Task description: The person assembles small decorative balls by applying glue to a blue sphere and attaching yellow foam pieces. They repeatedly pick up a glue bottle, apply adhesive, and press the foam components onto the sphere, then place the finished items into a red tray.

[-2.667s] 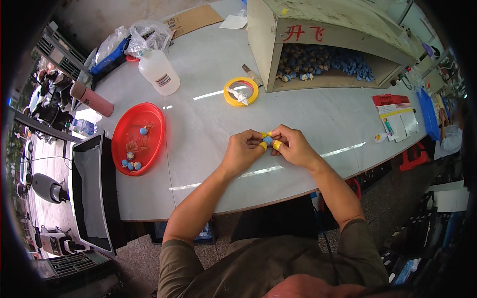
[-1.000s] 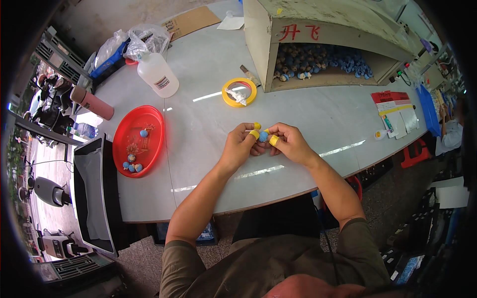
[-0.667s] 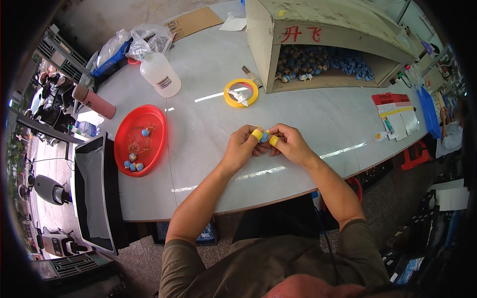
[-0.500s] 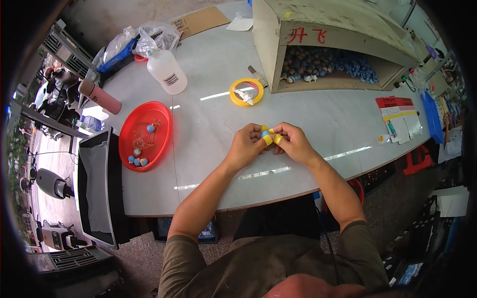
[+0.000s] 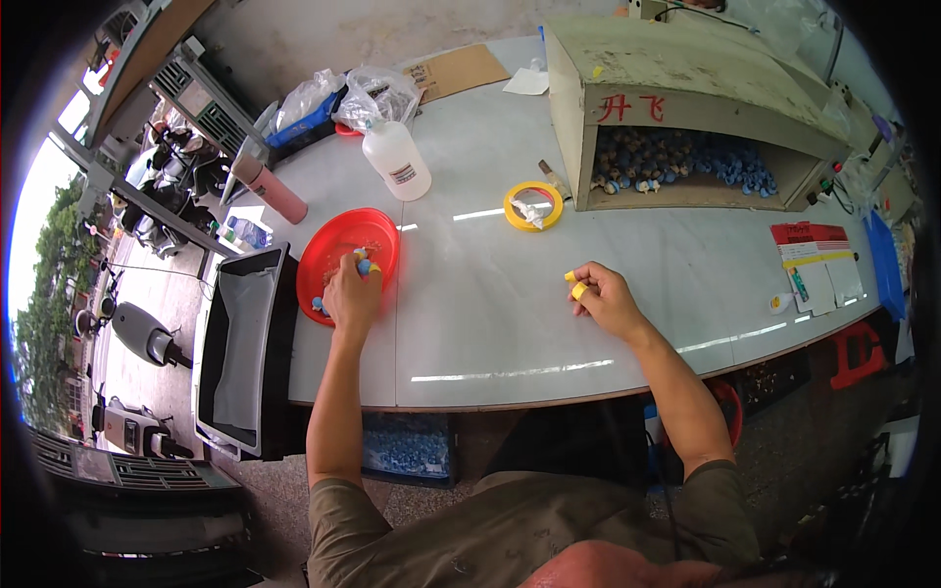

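Note:
My left hand [image 5: 351, 299] reaches over the red round tray [image 5: 382, 227], its fingers closed on a small blue figurine [image 5: 365, 267]. Bits of yellow tape wrap the fingertips of both hands. By the tray's lower left rim, beside that hand, lie other small blue figurines [image 5: 317, 305], partly hidden by it. My right hand [image 5: 608, 302] rests above the table with nothing visible in it; its thumb and forefinger are bent and slightly apart.
A roll of yellow tape [image 5: 534, 207] with crumpled white material lies beyond the hands. A white bottle [image 5: 400, 167] and a pink flask [image 5: 274, 192] stand behind the tray. An open-fronted box [image 5: 686, 83] holds many figurines. A black bin [image 5: 242, 353] adjoins the table's left edge.
Both hands were together at the table's middle around a blue figurine. They have parted: my left hand moved left to the red tray, my right hand shifted slightly right. The view has turned left.

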A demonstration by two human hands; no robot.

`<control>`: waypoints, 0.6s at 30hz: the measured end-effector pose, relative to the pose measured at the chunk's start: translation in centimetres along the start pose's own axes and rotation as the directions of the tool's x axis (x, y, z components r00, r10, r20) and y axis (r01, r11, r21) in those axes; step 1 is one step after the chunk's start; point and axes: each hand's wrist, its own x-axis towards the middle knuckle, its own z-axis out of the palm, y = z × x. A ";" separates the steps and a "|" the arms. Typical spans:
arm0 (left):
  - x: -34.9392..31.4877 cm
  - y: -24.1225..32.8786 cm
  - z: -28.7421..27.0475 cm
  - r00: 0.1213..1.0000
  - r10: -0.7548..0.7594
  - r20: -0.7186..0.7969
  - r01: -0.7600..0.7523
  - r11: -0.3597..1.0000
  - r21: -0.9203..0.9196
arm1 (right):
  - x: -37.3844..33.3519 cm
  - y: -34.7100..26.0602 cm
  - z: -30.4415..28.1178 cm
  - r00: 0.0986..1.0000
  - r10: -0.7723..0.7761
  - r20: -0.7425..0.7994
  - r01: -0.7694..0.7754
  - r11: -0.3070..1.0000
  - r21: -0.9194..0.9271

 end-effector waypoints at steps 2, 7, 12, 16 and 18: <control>0.1 -3.7 0.3 1.000 0.000 -0.009 0.000 0.999 0.054 | 0.1 0.2 0.1 1.000 -0.016 -0.017 0.016 1.000 0.002; -2.8 0.2 0.9 0.913 0.247 -0.324 -0.249 0.968 0.034 | 0.3 0.3 0.3 0.999 -0.051 -0.014 0.051 0.999 0.001; -8.2 14.4 2.4 0.844 0.520 -0.133 -0.517 0.721 -0.460 | 0.2 -0.3 -0.2 0.998 0.036 -0.050 -0.033 0.998 0.053; -9.3 20.9 4.5 0.788 0.610 0.081 -0.334 0.535 -0.776 | 1.7 -1.2 -4.1 0.975 -0.111 -0.194 0.084 0.986 -0.145; -9.0 21.7 6.5 0.773 0.617 0.150 -0.168 0.427 -0.889 | 3.3 -1.7 -7.4 0.894 -0.301 -0.333 0.152 0.901 -0.406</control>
